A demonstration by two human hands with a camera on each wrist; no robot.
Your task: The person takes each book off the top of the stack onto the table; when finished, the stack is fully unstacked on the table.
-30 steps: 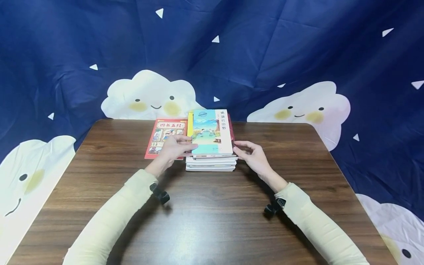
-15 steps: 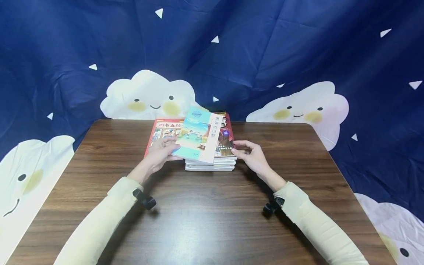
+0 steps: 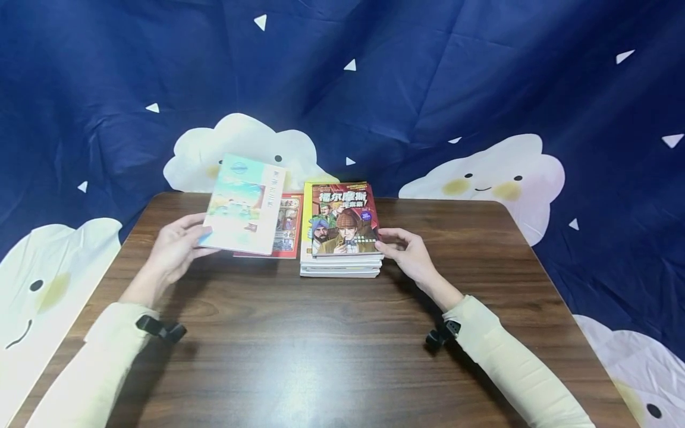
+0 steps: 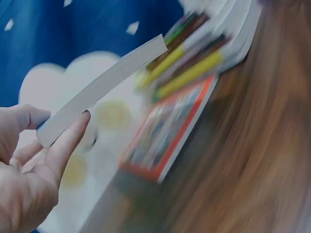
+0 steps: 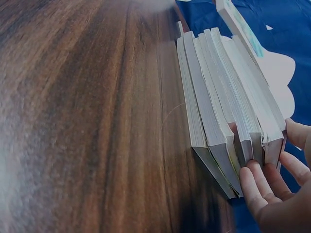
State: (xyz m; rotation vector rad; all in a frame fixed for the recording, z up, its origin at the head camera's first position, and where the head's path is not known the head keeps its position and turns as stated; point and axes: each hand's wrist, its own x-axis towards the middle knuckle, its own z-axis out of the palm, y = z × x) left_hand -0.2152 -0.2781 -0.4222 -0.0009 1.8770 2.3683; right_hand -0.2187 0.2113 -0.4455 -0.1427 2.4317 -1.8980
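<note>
My left hand (image 3: 176, 246) pinches a light blue and white paperback book (image 3: 243, 205) by its left edge, thumb on the cover and fingers beneath. The book is in the air, left of the book stack (image 3: 342, 266), above a red book (image 3: 289, 238) lying on the table and partly hidden by it. On top of the stack lies a dark red comic-style book (image 3: 345, 220) with a detective on its cover. My right hand (image 3: 409, 255) rests its fingertips against the stack's right side; in the right wrist view the fingers (image 5: 257, 187) touch the page blocks and covers.
The stack and the red book are near the far edge of the brown wooden table (image 3: 321, 333). A yellow book (image 3: 307, 208) shows beneath the top book's left side. Behind hangs a blue curtain (image 3: 374, 89) with white clouds.
My left hand has lifted the light blue book off the stack and carried it left, uncovering the detective book. My right hand has stayed at the stack's right side.
</note>
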